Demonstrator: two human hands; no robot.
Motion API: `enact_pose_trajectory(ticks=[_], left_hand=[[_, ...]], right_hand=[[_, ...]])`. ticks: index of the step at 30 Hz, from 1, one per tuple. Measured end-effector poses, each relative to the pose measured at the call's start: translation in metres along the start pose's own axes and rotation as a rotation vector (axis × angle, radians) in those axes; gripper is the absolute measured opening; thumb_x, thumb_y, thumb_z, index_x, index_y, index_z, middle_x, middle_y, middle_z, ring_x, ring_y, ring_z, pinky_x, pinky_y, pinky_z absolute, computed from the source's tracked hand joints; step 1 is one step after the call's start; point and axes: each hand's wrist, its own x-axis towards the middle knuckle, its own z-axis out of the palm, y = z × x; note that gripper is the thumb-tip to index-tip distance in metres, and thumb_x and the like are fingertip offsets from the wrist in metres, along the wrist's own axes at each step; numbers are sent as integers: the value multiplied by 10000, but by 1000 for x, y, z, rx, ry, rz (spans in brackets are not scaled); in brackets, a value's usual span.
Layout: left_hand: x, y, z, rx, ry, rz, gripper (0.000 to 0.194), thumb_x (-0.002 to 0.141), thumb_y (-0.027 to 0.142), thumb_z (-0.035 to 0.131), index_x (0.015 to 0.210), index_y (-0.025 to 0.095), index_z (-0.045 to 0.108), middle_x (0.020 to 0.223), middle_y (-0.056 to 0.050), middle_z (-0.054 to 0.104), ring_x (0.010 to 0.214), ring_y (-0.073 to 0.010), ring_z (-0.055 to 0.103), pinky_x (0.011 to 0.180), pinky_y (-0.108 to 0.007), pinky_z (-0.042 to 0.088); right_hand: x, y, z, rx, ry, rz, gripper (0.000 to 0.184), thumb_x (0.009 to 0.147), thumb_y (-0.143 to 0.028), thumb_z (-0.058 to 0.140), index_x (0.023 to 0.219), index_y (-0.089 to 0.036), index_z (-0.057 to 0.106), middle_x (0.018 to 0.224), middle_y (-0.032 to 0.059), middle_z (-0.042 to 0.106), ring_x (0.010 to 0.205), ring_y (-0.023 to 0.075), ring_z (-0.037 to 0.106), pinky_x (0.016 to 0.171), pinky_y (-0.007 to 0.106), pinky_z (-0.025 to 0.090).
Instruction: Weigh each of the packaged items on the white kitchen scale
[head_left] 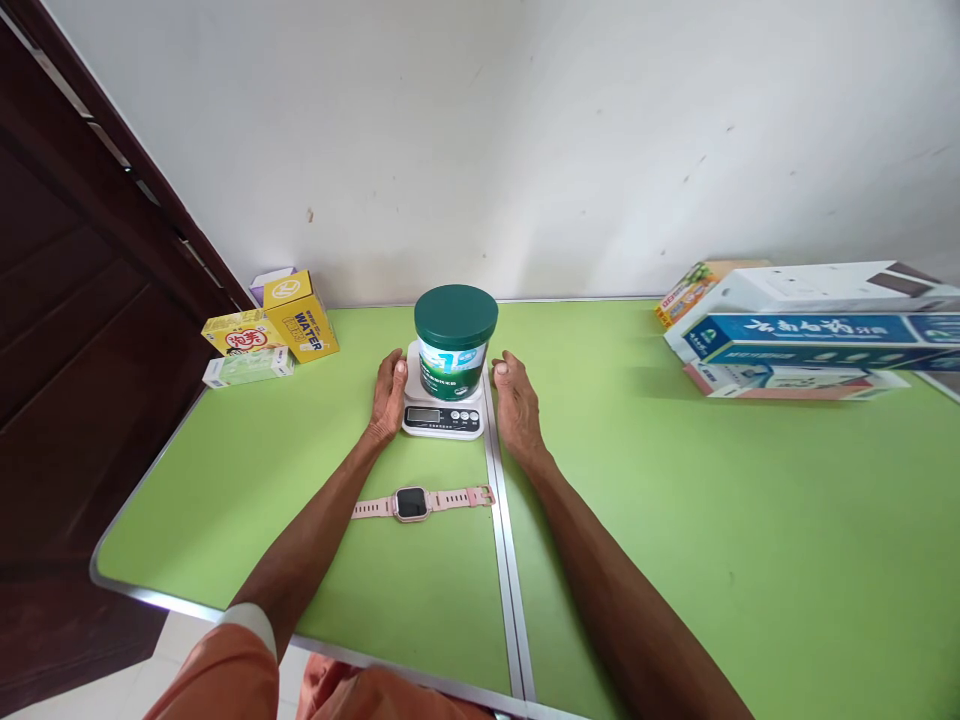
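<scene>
A green tub [451, 345] with a dark green lid stands upright on a white digital kitchen scale [444, 430]. The scale's small display and round buttons face me. Along its left side rests my left hand [389, 396], fingers stretched forward; whether it touches the scale I cannot tell. On the other side, my right hand [517, 408] lies on edge with its fingers extended, a little apart from the tub. A pink-strapped smartwatch [411, 504] lies flat between my forearms, nearer to me than the scale.
The green folding table [622, 480] has a metal seam just right of the scale. Several cartons, including a yellow box [301, 318], stand at the left back. Stacked long boxes, one a blue toothpaste box [810, 340], lie at the right. A wall is behind.
</scene>
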Motion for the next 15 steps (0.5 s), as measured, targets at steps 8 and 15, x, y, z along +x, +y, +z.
enact_pose_trajectory(ticks=[8,15], left_hand=[[-2,11,-2,9,-25,-22,946,977,935,425,1554,203,586,1602,-200,637,1566,-395,553,1345,-591,406],[-6,13,-2,37,-67,24,1053,902,997,469,1584,198,541,1680,-227,525,1602,-408,492,1338,-567,403]], right_hand=[[1,1,1,10,11,-33,977,956,-968,424,1515,-199,646,1508,208,706,1436,363,626,1270,583,464],[0,9,5,-13,-32,-137,983,959,-910,534,1672,-236,470,1638,234,568,1529,420,553,1207,656,516]])
